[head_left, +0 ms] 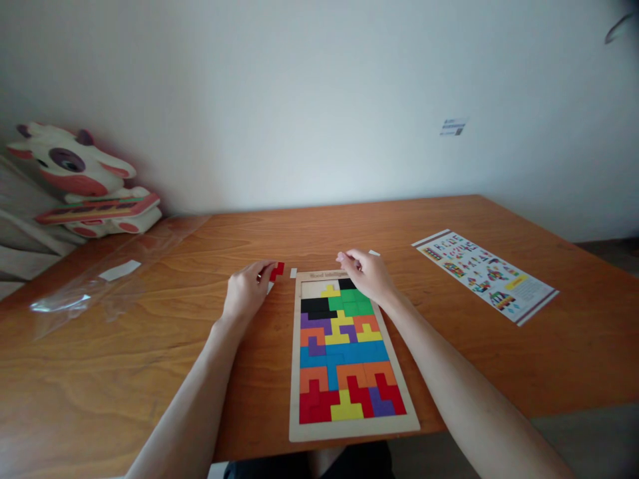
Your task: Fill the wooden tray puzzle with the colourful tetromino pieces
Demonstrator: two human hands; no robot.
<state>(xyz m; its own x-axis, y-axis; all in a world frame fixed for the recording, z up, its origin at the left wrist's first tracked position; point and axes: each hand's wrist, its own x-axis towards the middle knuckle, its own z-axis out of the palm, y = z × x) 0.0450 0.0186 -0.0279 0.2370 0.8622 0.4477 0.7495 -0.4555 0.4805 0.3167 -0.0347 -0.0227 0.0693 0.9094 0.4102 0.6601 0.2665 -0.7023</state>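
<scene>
A wooden puzzle tray (294, 399) lies near the table's front edge, mostly filled with red, orange, blue, purple, yellow, green and black blocks. Bare tray bottom shows at its far left corner, beside a yellow block (330, 291). My left hand (248, 287) is closed in a pinch on a red block (277, 271), left of the tray's far end. Over the tray's far right corner is my right hand (367, 273), its fingers pressed together; what they hold, if anything, is too small to make out.
A printed pattern sheet (486, 276) lies on the wooden table (309, 233) at the right. At the far left stand a cow-shaped toy keyboard (100, 193) and a clear plastic bag (100, 293). Small white paper pieces (293, 273) lie near the tray.
</scene>
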